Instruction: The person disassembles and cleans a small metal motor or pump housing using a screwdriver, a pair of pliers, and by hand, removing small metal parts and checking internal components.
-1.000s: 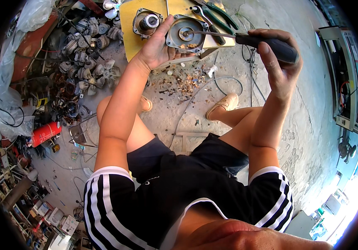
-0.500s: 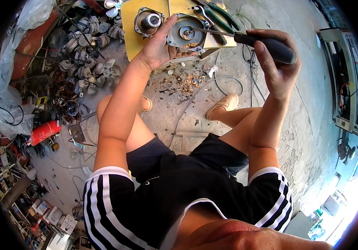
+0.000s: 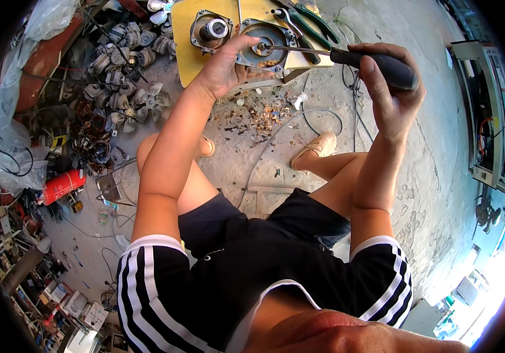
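Plainly, right hand point(image 3: 398, 101) closed around smooth black-handled screwdriver point(image 3: 376, 66); left hand point(image 3: 222, 69), half-curled grip on dull squarish metal housing point(image 3: 276, 38).

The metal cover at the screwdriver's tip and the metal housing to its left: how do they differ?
The metal cover looks wider than the metal housing. The cover is a shallow dish holding brownish bits; the housing has a shiny cylinder standing in its middle. The screwdriver reaches into the cover, not the housing. Both have squarish outlines.
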